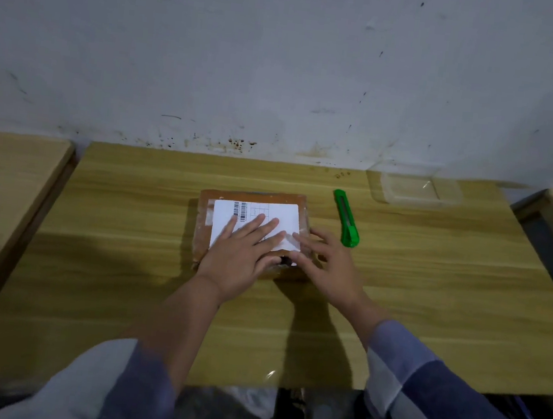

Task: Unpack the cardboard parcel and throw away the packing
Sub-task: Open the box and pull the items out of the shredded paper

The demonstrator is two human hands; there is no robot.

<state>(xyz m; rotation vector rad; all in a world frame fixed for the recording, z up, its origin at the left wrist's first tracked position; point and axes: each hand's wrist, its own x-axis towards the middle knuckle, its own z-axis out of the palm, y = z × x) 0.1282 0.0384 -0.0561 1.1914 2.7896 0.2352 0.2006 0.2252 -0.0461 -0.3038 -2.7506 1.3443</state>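
Note:
A small brown cardboard parcel (262, 198), taped shut and bearing a white shipping label with barcodes, lies flat in the middle of the wooden table (124, 261). My left hand (242, 257) rests flat on its top, fingers spread over the label. At the parcel's near right corner my right hand (327, 266) touches the box with fingers apart, holding nothing. A green utility knife (346, 219) lies on the table just right of the parcel, a short way beyond my right hand.
A clear plastic container (411, 190) stands at the back right of the table against the stained white wall. Other wooden tables (5, 185) flank this one on the left and right, with narrow gaps. Dark plastic bagging (245, 409) shows below the near edge.

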